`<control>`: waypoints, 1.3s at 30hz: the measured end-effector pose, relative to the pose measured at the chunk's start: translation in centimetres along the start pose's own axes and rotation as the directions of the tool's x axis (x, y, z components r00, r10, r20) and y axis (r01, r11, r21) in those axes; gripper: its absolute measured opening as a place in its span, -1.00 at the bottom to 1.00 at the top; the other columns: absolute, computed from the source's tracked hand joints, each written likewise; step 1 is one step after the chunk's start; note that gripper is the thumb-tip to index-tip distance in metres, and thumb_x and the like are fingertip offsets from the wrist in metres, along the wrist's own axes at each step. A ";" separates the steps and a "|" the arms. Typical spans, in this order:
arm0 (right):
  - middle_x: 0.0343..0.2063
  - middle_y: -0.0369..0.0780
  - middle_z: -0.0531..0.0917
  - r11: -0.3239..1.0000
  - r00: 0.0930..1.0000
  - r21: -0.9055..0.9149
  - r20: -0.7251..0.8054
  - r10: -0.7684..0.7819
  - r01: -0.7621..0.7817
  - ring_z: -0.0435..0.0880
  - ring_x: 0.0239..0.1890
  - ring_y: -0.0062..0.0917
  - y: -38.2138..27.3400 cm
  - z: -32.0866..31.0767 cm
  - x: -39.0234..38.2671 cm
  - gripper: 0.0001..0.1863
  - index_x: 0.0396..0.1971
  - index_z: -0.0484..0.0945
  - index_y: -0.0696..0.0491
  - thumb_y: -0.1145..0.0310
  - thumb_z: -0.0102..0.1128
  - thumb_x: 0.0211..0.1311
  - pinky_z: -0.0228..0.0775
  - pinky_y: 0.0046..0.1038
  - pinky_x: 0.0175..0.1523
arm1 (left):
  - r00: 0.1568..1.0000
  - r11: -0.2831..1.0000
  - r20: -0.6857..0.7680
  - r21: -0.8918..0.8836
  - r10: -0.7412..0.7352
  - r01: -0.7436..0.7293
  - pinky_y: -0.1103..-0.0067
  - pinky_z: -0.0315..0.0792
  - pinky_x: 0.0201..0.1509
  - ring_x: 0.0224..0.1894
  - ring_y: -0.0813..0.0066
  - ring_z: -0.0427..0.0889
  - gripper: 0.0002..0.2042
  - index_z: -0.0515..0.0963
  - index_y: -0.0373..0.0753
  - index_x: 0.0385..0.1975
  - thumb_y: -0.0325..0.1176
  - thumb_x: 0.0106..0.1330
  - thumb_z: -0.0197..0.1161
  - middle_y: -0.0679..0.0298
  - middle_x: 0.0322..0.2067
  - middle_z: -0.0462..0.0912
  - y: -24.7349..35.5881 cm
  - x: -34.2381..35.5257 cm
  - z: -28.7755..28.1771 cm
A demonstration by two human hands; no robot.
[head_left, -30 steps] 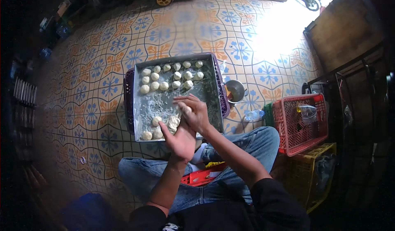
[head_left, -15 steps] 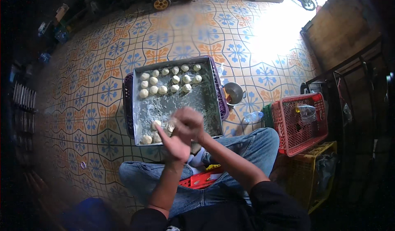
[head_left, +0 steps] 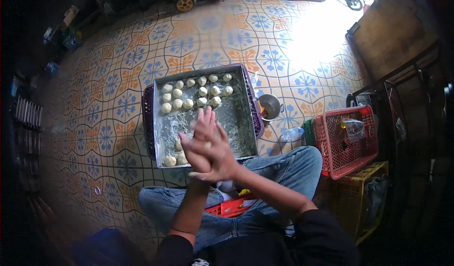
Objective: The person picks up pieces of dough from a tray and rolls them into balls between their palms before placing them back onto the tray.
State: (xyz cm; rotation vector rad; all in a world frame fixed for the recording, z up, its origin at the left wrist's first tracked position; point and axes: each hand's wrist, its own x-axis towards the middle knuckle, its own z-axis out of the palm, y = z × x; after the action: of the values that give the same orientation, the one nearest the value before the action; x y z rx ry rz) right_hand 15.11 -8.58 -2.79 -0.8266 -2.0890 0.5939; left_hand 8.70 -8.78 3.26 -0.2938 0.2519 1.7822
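I see my left hand and right hand pressed palm to palm above the near edge of the foil-lined tray; I judge a dough piece sits between them, though it is hidden, so I cannot tell the grip. To round it well I'd keep the palms flat and the pressure light. Finished dough balls fill the tray's far end and a few lie at the near left corner. The foil middle is bare; the metal cup stands just beside the right rim.

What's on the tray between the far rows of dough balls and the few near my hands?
Only bare foil lining of the tray lies between the far dough balls and the near ones, in the head view.
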 end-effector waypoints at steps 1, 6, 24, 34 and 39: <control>0.50 -0.02 0.23 1.000 1.000 0.001 0.009 0.000 0.000 0.06 0.57 -0.01 0.3 -0.4 0.4 0.12 0.41 0.40 0.02 -0.38 0.44 -0.11 -0.36 0.02 0.59 | 0.946 0.903 0.247 0.421 -0.207 0.088 0.31 -0.07 0.63 0.55 0.20 0.16 -0.15 0.11 -0.23 0.54 0.38 0.52 -0.38 0.11 0.53 0.15 1.9 1.4 -3.3; 0.56 0.12 -0.13 0.796 0.875 0.474 -0.100 0.474 -0.377 0.00 0.57 0.01 1.6 -0.1 0.9 0.66 0.59 -0.44 -0.01 -0.11 0.71 -0.36 -0.13 -0.13 0.58 | 0.899 0.861 0.366 0.508 -0.239 0.022 0.23 -0.18 0.66 0.58 0.12 0.05 -0.07 0.18 -0.31 0.50 0.44 0.47 -0.43 -0.01 0.52 0.13 2.7 1.3 -4.8; 0.48 -0.05 0.22 0.190 0.797 0.955 0.072 0.600 -0.229 0.23 0.49 -0.31 -2.4 -0.2 0.4 -0.09 0.58 -0.06 0.03 0.32 0.27 0.35 0.00 -0.30 0.54 | 0.631 -0.275 0.773 0.593 -0.067 -0.756 0.27 0.07 0.55 0.43 0.16 0.36 -0.50 0.61 -0.24 0.10 0.04 0.58 -0.11 0.02 0.29 0.50 1.4 4.0 -4.8; 0.49 -0.08 0.24 0.419 0.740 0.888 -0.153 0.656 -0.188 0.18 0.53 -0.28 -0.2 -1.1 3.0 -0.26 0.50 0.19 0.08 0.10 0.20 0.46 0.00 -0.27 0.54 | 0.894 0.370 0.402 0.875 -0.196 -0.313 0.32 -0.22 0.63 0.60 0.17 -0.04 -0.26 0.06 -0.37 0.53 0.15 0.60 -0.27 0.03 0.53 0.10 1.8 -0.1 -3.3; 0.54 -0.02 0.12 0.765 0.914 0.602 -0.136 0.381 -0.229 0.06 0.57 -0.04 -3.6 2.8 -1.8 -0.35 0.43 0.33 0.09 0.03 0.07 0.50 -0.15 -0.07 0.58 | 0.827 0.293 0.561 0.796 -0.031 -0.530 0.33 -0.37 0.64 0.64 0.24 -0.24 -0.19 -0.10 -0.39 0.56 0.22 0.60 -0.44 0.04 0.60 -0.13 2.7 2.3 -2.8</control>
State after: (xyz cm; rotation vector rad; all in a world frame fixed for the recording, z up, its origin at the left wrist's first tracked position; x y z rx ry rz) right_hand 12.39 -12.69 -2.99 -0.8318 -1.4149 1.1691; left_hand 5.74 -8.17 -0.07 1.1402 0.9828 1.6378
